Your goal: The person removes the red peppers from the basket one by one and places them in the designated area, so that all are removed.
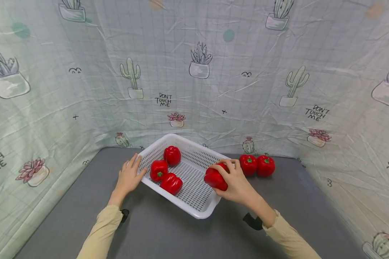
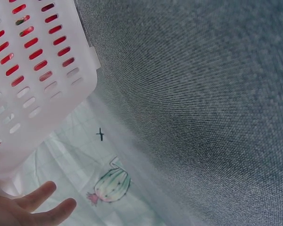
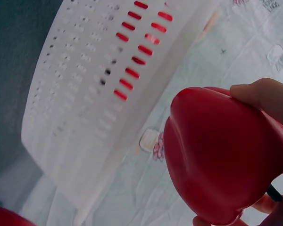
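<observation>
A white perforated plastic basket (image 1: 194, 213) sits at an angle on the grey table, with three red bell peppers (image 1: 172, 183) grouped in its left part. At its left corner, my left hand (image 1: 128, 177) rests against the rim with fingers spread; two straight fingers show beside the basket wall in the left wrist view. My right hand (image 1: 236, 185) grips another red bell pepper (image 3: 221, 150), thumb and fingers spread around its body. In the head view this pepper overlaps the right end of the basket; the right wrist view shows it higher than the rim.
Two more red bell peppers (image 1: 256, 166) stand side by side on the grey table (image 1: 168, 237), right of the basket near the back edge. A pale cloth (image 1: 227, 86) printed with cacti hangs behind the table and along both sides.
</observation>
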A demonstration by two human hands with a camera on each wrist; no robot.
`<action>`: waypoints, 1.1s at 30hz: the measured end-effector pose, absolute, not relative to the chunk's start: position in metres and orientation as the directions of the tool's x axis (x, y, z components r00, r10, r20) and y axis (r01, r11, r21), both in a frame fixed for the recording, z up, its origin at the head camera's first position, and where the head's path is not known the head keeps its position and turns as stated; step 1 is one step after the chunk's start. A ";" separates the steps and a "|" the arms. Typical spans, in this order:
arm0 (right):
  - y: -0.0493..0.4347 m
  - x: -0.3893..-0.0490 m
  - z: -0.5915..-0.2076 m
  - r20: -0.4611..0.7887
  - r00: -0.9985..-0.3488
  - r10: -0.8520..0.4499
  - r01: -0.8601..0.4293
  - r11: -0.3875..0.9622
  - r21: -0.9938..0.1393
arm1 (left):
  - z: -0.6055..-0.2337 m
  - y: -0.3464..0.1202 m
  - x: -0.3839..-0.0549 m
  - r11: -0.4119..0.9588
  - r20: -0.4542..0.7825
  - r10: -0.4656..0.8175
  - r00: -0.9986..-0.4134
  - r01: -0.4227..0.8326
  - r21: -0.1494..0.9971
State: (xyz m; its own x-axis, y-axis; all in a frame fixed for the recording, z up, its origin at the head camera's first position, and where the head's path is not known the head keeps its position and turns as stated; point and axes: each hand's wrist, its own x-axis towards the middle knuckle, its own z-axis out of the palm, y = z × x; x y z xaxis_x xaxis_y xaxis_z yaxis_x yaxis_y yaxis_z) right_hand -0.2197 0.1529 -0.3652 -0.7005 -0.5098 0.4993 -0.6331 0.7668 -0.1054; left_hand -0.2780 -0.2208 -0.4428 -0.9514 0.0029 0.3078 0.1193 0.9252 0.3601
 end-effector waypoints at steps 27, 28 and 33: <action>0.219 -0.220 -0.400 0.631 -0.703 -0.329 -0.533 0.830 -0.161 | -0.444 -0.222 -0.278 0.928 0.330 0.003 -0.944 0.126 0.352; 0.221 -0.221 -0.403 0.634 -0.694 -0.342 -0.539 0.830 -0.143 | -0.444 -0.222 -0.278 0.928 0.331 0.003 -0.943 0.126 0.350; 0.232 -0.227 -0.415 0.625 -0.673 -0.395 -0.553 0.830 -0.071 | -0.444 -0.221 -0.278 0.928 0.338 0.003 -0.941 0.129 0.350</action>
State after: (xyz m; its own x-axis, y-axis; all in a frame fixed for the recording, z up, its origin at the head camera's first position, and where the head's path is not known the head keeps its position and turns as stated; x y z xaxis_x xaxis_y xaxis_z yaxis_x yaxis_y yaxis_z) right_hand -0.2270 0.2321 -0.4152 -0.6731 -0.3950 0.6252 -0.5534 0.8298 -0.0715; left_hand -0.2781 -0.2211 -0.4440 -0.9410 0.0031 0.3384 0.1291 0.9277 0.3503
